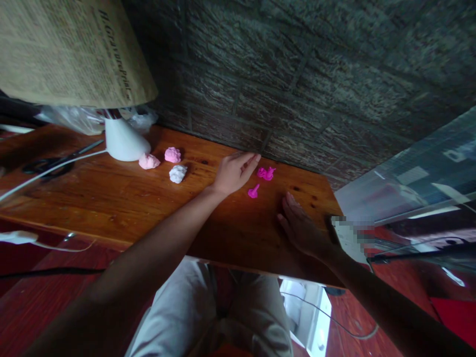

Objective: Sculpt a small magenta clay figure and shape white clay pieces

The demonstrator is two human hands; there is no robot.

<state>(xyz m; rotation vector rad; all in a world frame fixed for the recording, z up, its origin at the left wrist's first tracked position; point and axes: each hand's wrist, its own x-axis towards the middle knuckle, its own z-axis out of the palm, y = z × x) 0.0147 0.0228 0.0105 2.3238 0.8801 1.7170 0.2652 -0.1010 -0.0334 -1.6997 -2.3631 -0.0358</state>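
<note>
My left hand [234, 172] reaches across the wooden table [122, 203], fingers stretched out and together, its tips just left of a bright magenta clay piece [266, 173]. A second small magenta piece [253, 191] lies just below and right of that hand. My right hand [299, 226] rests flat on the table, fingers extended, holding nothing, to the right of the small piece. Three clay lumps sit to the left: a pale pink lump [148, 161], a pink lump [172, 154] and a white lump [177, 173].
A lamp with a white base [124, 141] and a newsprint shade [70, 49] stands at the back left. Black scissors [48, 163] and a white cable [52, 171] lie left of it. A stone-pattern wall [297, 74] runs behind the table. A glass panel [416, 173] stands right.
</note>
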